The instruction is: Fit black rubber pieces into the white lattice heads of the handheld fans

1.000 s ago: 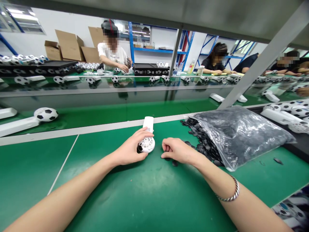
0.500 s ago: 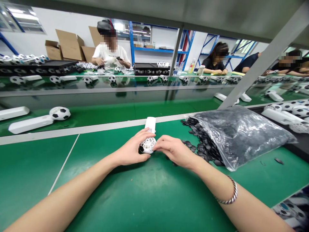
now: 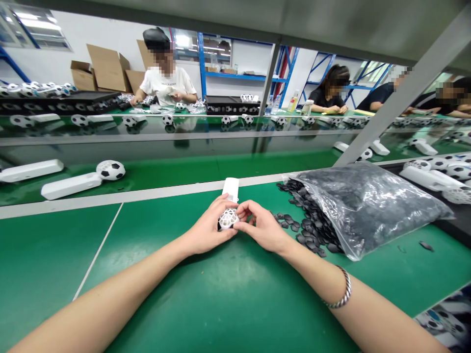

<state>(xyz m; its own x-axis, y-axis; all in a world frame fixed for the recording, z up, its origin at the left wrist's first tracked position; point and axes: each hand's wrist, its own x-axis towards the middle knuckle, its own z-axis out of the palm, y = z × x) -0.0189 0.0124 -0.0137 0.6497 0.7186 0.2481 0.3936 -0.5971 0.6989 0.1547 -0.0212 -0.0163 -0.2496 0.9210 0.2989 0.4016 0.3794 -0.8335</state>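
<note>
A white plastic piece with a football-patterned ball head [image 3: 228, 218] lies on the green bench, its flat white handle [image 3: 231, 189] pointing away from me. Open lattice gaps show on the top of the ball, and black patches sit at its lower edge. My left hand [image 3: 209, 225] is curled round the ball from the left, thumb at the near side. On the right, my right hand [image 3: 259, 225] touches the ball with bent fingers and thumb; any small part between them is hidden. Loose black pentagon pieces [image 3: 312, 225] lie right of it.
A clear plastic bag [image 3: 379, 206] of black pieces lies open at the right. Beyond the bench edge, a green conveyor [image 3: 206, 169] carries football-headed pieces [image 3: 110, 170]. A slanted metal post [image 3: 386, 108] stands at the right. Co-workers sit across the line.
My right hand has closed in on the ball's right side, its thumb now at the near edge. The ball shifted slightly. Pieces on the near conveyor moved right.
</note>
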